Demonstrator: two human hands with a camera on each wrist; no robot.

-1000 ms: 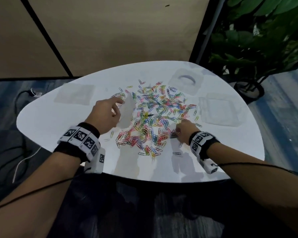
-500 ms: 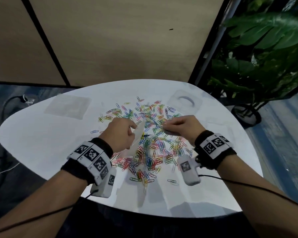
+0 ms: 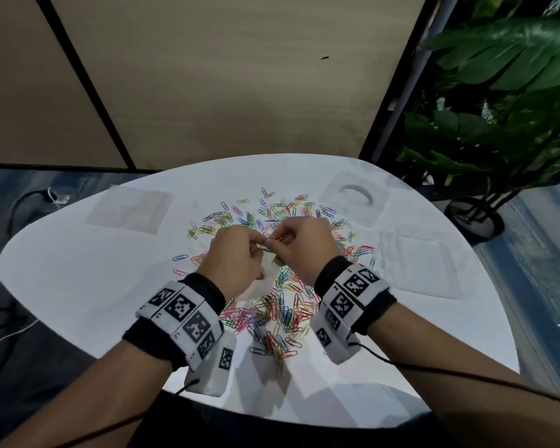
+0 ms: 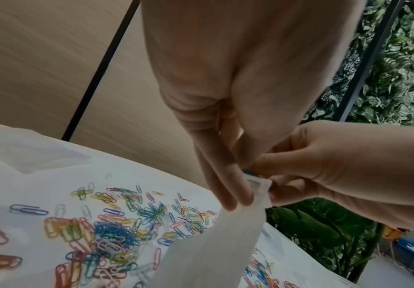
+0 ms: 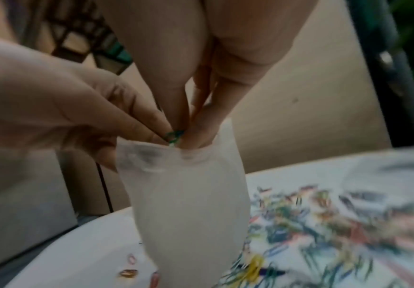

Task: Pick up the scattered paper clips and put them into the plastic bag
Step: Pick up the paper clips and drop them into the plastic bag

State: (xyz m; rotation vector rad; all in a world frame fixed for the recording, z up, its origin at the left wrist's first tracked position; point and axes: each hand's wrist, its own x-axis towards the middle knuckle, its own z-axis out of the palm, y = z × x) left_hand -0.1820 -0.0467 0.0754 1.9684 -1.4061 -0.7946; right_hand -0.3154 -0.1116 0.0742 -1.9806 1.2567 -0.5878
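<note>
Many coloured paper clips (image 3: 282, 305) lie in a loose pile on the white table (image 3: 78, 270). Above the pile my left hand (image 3: 262, 251) pinches the top edge of a small clear plastic bag (image 3: 265, 284), which hangs down with its mouth open. In the left wrist view the left hand (image 4: 235, 200) grips the bag (image 4: 213, 249) at its rim. My right hand (image 3: 277, 242) meets it there. In the right wrist view the right hand (image 5: 183, 136) pinches a green paper clip (image 5: 175, 135) right at the mouth of the bag (image 5: 188, 204).
A flat clear bag (image 3: 130, 210) lies at the back left of the table. Another bag with a ring in it (image 3: 353, 202) lies at the back right, a clear plastic case (image 3: 424, 266) at the right. A potted plant (image 3: 498, 124) stands past the right edge.
My right hand left the near right edge of the pile and rose to the bag's mouth with a clip. My left hand lifted the bag off the table to meet it.
</note>
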